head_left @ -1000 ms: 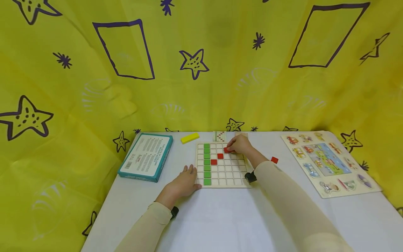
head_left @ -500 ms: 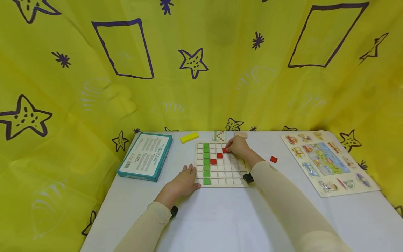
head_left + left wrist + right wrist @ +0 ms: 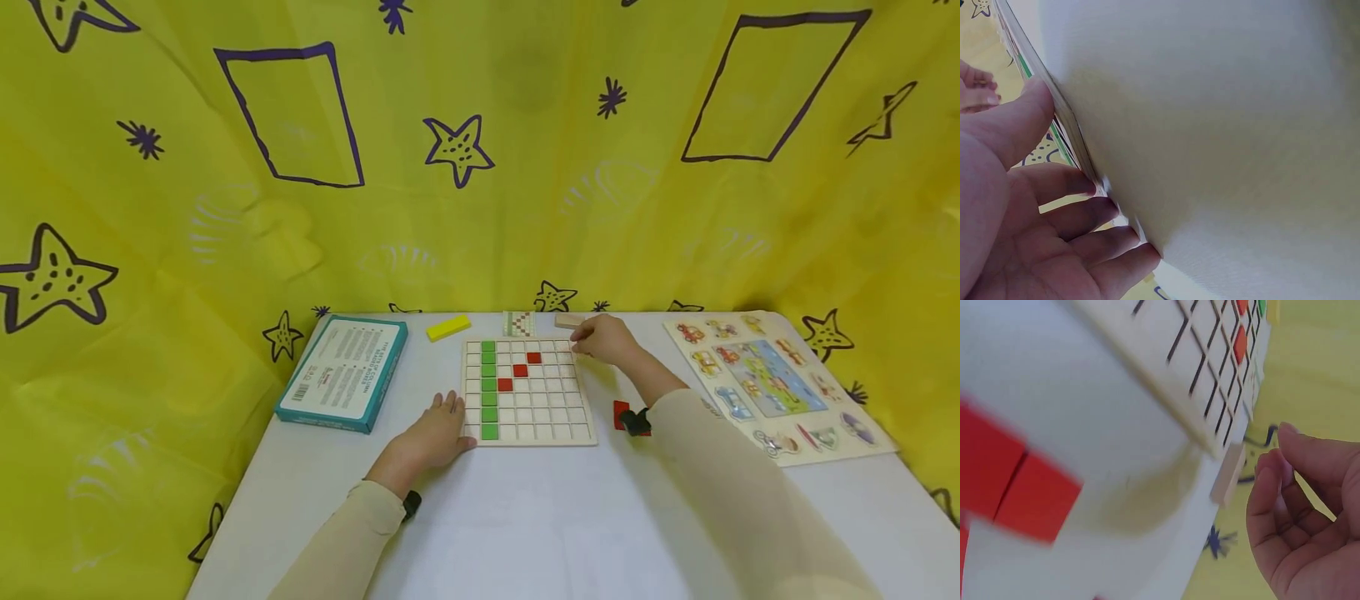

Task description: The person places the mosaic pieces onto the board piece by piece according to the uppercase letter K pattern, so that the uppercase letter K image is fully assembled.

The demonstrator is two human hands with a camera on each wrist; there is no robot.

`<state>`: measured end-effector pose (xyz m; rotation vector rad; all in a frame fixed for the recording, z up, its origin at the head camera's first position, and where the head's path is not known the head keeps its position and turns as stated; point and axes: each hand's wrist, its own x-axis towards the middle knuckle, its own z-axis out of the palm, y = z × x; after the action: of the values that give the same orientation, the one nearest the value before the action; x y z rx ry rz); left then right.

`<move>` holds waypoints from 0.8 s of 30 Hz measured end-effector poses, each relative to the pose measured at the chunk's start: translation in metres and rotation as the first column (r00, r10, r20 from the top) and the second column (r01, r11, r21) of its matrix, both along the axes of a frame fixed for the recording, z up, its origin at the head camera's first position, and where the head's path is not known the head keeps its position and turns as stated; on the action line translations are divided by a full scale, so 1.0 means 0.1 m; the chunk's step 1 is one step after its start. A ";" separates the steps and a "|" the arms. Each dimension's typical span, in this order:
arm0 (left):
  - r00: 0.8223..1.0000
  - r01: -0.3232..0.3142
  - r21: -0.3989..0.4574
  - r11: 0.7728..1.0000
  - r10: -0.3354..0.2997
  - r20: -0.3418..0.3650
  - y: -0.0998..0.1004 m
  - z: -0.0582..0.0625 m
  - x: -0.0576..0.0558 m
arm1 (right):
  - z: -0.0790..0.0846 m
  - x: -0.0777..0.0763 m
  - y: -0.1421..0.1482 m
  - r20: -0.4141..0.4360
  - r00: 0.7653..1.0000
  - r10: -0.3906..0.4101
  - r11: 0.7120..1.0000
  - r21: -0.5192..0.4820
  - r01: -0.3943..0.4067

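Observation:
A wooden grid board (image 3: 553, 417) lies on the table in the head view. It bears a column of green tiles (image 3: 489, 385) and a diagonal of three red tiles (image 3: 521, 371). My left hand (image 3: 438, 433) rests at the board's near left corner. In the left wrist view, its thumb (image 3: 1038, 97) touches the board edge, the fingers spread beside it. My right hand (image 3: 609, 340) hovers by the far right corner, fingers loosely bent, with nothing visible between thumb and fingertips. Loose red tiles (image 3: 1038, 497) lie below that wrist, partly hidden by the wrist camera in the head view.
Behind the board are a yellow block (image 3: 448, 327), a small pattern card (image 3: 518, 323) and a plain wood block (image 3: 568, 320). A teal box (image 3: 341, 375) lies left; a picture puzzle board (image 3: 847, 454) lies right. A yellow curtain (image 3: 525, 233) hangs beyond the table.
My right hand has let go of the third red tile, now in the diagonal, and moved right off the grid. The left hand stays at the board's corner.

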<state>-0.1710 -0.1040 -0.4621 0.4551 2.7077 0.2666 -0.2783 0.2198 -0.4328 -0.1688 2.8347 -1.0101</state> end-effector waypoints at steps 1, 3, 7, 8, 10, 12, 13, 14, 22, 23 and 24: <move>1.000 -0.001 -0.003 1.000 0.001 0.001 0.00 0.01 0.00 | 0.00 0.01 0.08 0.001 1.000 -0.005 1.000 0.009 0.005; 1.000 0.002 -0.009 1.000 -0.002 -0.001 0.00 0.01 0.00 | 0.01 0.05 0.23 0.016 1.000 -0.024 1.000 0.020 0.024; 1.000 0.019 -0.022 1.000 -0.019 0.000 0.00 0.02 0.00 | 0.01 0.16 0.48 0.063 0.996 -0.058 0.998 0.044 0.055; 1.000 0.023 -0.020 1.000 -0.023 0.001 0.00 0.03 0.00 | 0.01 0.19 0.53 0.073 0.995 -0.066 0.997 0.051 0.063; 1.000 0.026 -0.020 0.999 -0.026 0.004 0.01 0.03 0.00 | 0.00 0.25 0.63 0.093 0.993 -0.075 0.995 0.068 0.069; 1.000 0.022 -0.015 1.000 -0.022 0.005 0.01 0.05 0.01 | -0.02 0.30 0.70 0.116 0.990 -0.085 0.994 0.083 0.076; 1.000 0.021 -0.011 1.000 -0.021 0.004 0.01 0.05 0.01 | -0.03 0.32 0.74 0.123 0.988 -0.088 0.993 0.092 0.077; 1.000 0.018 -0.010 1.000 -0.018 0.006 0.01 0.06 0.02 | -0.05 0.34 0.77 0.129 0.987 -0.095 0.991 0.102 0.082; 1.000 0.018 0.006 1.000 -0.018 -0.001 0.01 0.04 0.02 | -0.16 0.47 0.91 0.128 0.986 -0.109 0.970 0.232 0.077; 1.000 0.018 0.007 1.000 -0.018 0.000 0.01 0.04 0.01 | -0.17 0.49 0.91 0.131 0.985 -0.114 0.970 0.231 0.082; 1.000 0.017 0.009 1.000 -0.017 0.001 0.02 0.04 0.01 | -0.18 0.50 0.91 0.129 0.985 -0.119 0.969 0.230 0.087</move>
<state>-0.1696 -0.1023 -0.4583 0.4799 2.7016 0.2745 -0.2278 0.3105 -0.4507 0.0717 2.8222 -0.6815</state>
